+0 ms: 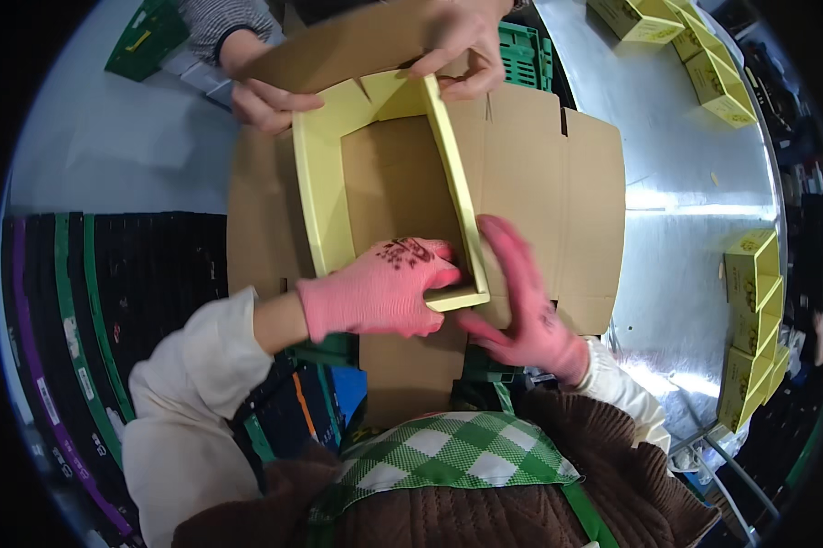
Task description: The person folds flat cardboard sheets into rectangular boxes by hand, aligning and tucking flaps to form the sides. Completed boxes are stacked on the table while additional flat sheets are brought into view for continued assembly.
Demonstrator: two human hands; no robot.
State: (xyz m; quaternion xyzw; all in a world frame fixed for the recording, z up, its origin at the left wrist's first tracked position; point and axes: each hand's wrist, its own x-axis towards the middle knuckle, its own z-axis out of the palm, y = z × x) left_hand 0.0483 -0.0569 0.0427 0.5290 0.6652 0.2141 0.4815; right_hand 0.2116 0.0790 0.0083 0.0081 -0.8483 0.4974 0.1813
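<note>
A yellow cardboard box tray with low walls stands over an opened-out brown cardboard box. Brown card shows inside it; I cannot tell whether that is its own base. My left hand, in a pink glove, grips the tray's near end, with the fingers over the wall. Beside the near right corner is my right hand, also pink-gloved, its fingers apart and slightly blurred. At the far end, a co-worker's bare left-side hand and other hand hold the yellow rim, next to a raised brown flap.
On the metal table at the right stand yellow boxes at the far end and more nearer me. Stacked dark crates rise at the left. Green crates show beyond and under the cardboard.
</note>
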